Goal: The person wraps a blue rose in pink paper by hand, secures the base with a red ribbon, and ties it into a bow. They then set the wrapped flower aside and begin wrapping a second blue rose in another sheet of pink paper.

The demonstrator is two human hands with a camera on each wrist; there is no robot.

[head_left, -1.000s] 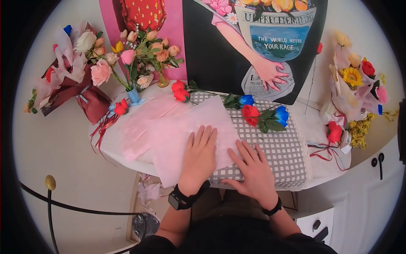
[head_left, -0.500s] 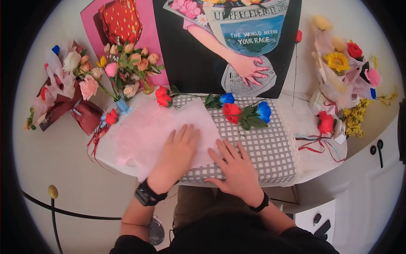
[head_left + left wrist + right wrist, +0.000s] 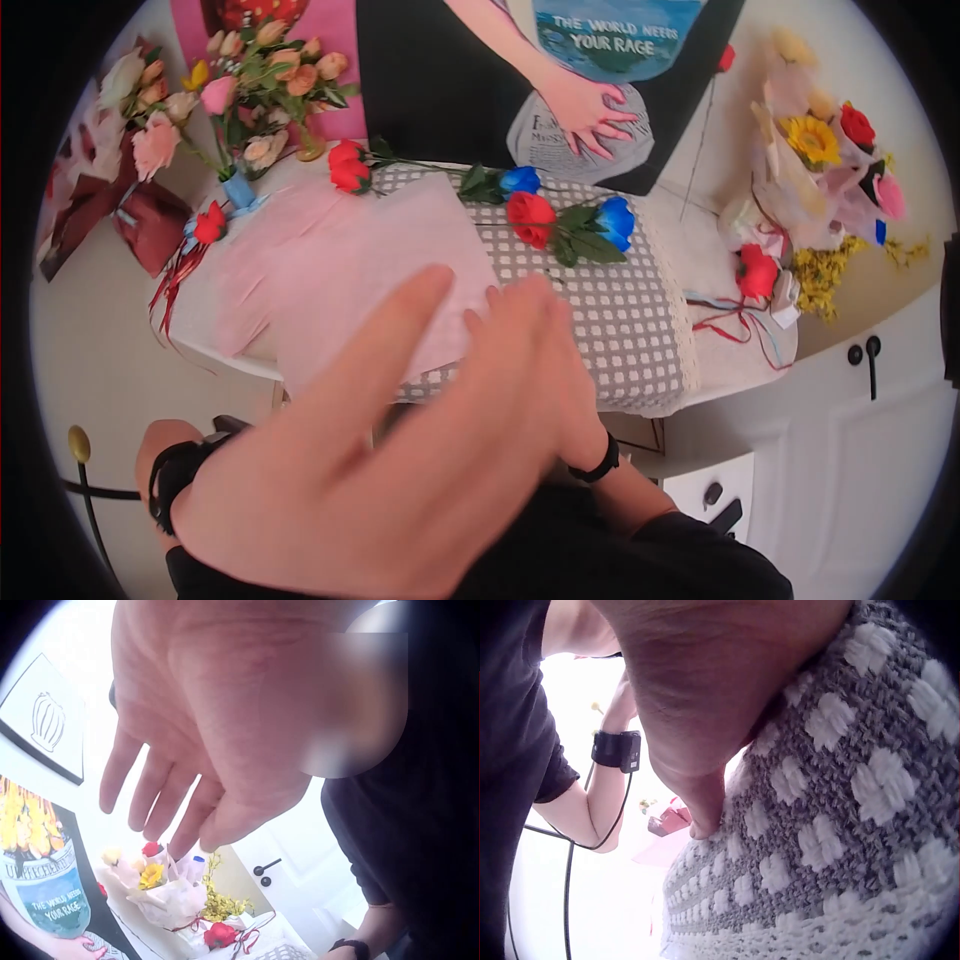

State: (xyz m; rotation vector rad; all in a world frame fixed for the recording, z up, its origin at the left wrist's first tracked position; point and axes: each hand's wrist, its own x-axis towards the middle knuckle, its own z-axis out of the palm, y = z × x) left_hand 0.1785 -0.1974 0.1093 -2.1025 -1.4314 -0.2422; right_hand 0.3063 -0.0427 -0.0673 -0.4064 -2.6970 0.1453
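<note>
My left hand (image 3: 400,450) is raised off the table, close to the head camera, blurred, with its fingers extended and holding nothing. In the left wrist view the palm of that hand (image 3: 202,712) shows with the fingers straight. My right hand (image 3: 574,405), partly hidden behind the left one, rests on the grey-and-white checked cloth (image 3: 630,345). Its thumb (image 3: 705,802) touches the weave in the right wrist view. Sheets of pink wrapping paper (image 3: 340,265) lie on the cloth's left side. Beyond them lie red roses (image 3: 530,220) and blue roses (image 3: 615,223) with green leaves.
A dark red wrapped bouquet (image 3: 150,225) and a blue vase (image 3: 237,190) with flowers stand at the left. At the right are a sunflower bouquet (image 3: 812,140) and loose ribbons (image 3: 740,315). A painted poster (image 3: 430,80) leans at the back.
My left hand has lifted off the pink paper and come up toward the head camera. The right hand stays on the checked cloth. The head view has shifted.
</note>
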